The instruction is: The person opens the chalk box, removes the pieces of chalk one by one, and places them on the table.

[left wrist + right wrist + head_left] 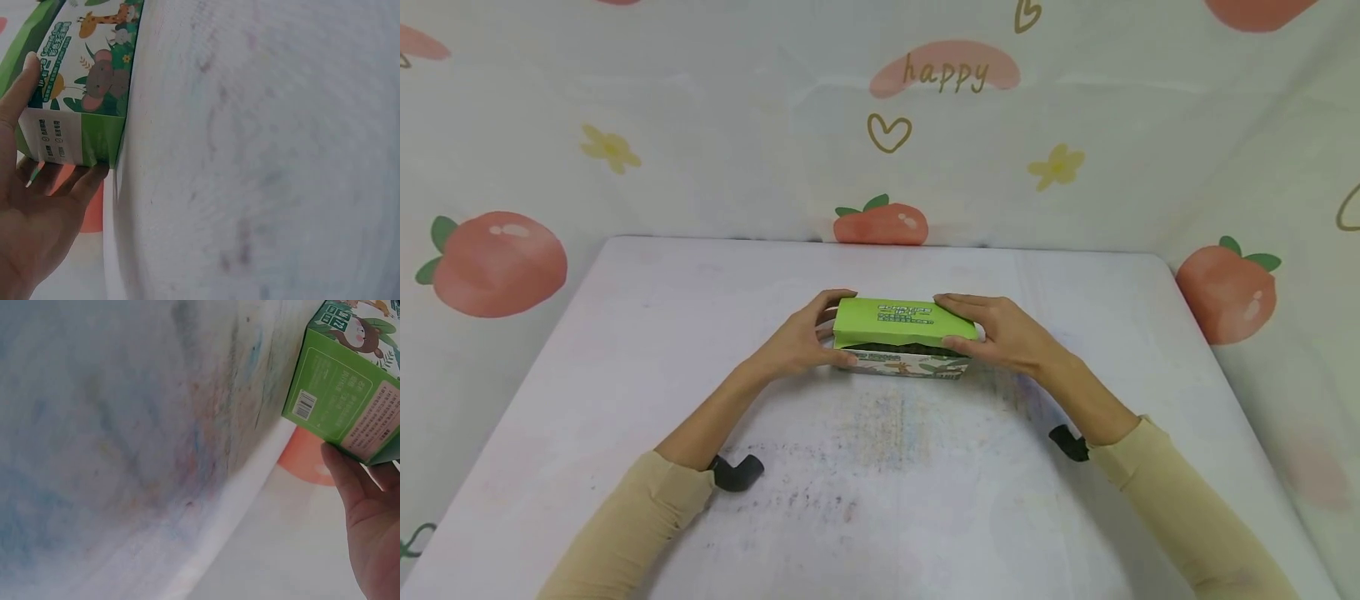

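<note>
A small cardboard box (902,364) printed with cartoon animals sits near the middle of the table. Its green lid (904,317) lies over the top, with a dark gap along the front edge. My left hand (801,337) grips the left end, thumb at the front and fingers round the end and back; the left wrist view shows those fingers against the end panel (53,139). At the right end my right hand (1003,332) holds the lid, thumb at its front edge and fingers on top. In the right wrist view a barcode (305,405) marks the green end panel. The box's inside is hidden.
A white, colour-stained table (880,500) spreads around the box. Behind it hangs a pale cloth (760,108) with fruit, flowers and hearts. A black curved piece (739,473) shows by the left cuff, and another black piece (1067,443) by the right cuff.
</note>
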`<action>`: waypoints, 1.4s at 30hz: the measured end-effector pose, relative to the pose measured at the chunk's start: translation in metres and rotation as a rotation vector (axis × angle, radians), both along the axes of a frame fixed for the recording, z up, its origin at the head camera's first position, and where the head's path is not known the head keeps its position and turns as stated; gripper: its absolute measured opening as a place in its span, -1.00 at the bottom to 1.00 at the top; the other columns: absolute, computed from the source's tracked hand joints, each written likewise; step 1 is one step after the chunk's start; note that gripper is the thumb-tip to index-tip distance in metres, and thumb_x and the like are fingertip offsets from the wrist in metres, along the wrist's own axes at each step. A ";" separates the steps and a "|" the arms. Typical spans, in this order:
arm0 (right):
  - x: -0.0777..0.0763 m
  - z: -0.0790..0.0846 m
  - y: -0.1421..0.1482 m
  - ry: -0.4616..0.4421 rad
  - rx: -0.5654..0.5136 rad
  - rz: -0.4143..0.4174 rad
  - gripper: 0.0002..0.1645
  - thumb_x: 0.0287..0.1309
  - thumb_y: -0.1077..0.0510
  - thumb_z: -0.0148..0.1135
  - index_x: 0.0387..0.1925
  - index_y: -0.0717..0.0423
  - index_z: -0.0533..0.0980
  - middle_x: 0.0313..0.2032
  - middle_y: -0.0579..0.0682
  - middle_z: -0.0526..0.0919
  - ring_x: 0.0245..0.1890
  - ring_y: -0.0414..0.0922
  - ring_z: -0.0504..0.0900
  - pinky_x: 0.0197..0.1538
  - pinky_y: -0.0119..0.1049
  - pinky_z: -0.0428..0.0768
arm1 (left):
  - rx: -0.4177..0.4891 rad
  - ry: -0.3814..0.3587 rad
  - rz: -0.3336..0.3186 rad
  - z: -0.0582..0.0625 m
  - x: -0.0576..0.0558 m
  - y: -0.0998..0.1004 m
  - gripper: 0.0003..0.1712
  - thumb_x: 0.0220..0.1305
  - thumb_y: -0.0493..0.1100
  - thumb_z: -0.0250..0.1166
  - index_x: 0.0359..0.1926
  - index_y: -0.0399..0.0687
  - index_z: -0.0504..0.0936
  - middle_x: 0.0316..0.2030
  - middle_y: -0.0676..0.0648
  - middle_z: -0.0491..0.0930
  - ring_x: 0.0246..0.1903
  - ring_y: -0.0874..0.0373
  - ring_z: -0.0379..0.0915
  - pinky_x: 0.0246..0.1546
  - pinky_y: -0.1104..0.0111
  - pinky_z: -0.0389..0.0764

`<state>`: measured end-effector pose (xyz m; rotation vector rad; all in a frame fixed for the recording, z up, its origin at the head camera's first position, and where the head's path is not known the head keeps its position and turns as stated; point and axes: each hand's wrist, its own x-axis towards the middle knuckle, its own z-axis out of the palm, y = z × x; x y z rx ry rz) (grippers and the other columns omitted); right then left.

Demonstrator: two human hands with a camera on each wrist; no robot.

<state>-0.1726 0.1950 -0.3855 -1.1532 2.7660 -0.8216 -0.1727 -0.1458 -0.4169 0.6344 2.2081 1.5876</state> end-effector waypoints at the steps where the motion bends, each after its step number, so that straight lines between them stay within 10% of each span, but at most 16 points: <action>1: 0.000 0.000 0.000 -0.004 -0.008 -0.004 -0.22 0.31 -0.19 0.23 0.40 0.15 0.35 0.34 0.11 0.42 0.33 0.05 0.41 0.24 0.04 0.41 | -0.008 0.003 0.000 0.000 0.000 0.000 0.14 -0.03 -0.27 0.60 0.50 -0.02 0.13 0.43 -0.07 0.16 0.43 0.01 0.11 0.29 0.27 0.31; 26: 0.017 0.004 0.025 -0.178 -0.378 -0.111 -0.41 0.22 0.33 0.31 0.29 0.18 0.44 0.17 0.18 0.58 0.08 0.08 0.63 0.08 0.01 0.55 | 0.057 0.018 0.040 0.005 0.013 -0.008 -0.06 0.14 -0.23 0.50 0.46 -0.14 0.18 0.39 -0.15 0.27 0.35 -0.03 0.27 0.25 0.24 0.37; 35: 0.036 0.030 0.012 -0.114 -0.443 -0.154 -0.92 0.19 0.43 0.28 -0.25 0.34 0.59 -0.07 0.21 0.63 -0.04 0.11 0.61 -0.04 -0.26 0.61 | 0.073 0.021 0.071 0.005 0.013 -0.009 -0.29 0.14 -0.31 0.48 0.24 -0.21 0.30 0.34 -0.19 0.33 0.32 -0.10 0.32 0.23 0.21 0.40; 42: 0.036 0.031 0.012 -0.124 -0.480 -0.153 -0.77 0.25 0.44 0.19 -0.08 0.36 0.63 0.08 0.25 0.60 0.10 0.13 0.55 0.00 -0.33 0.56 | 0.080 0.111 0.030 0.005 0.011 -0.008 -0.24 0.18 -0.30 0.45 0.35 -0.13 0.33 0.34 -0.12 0.34 0.36 -0.07 0.24 0.28 0.16 0.35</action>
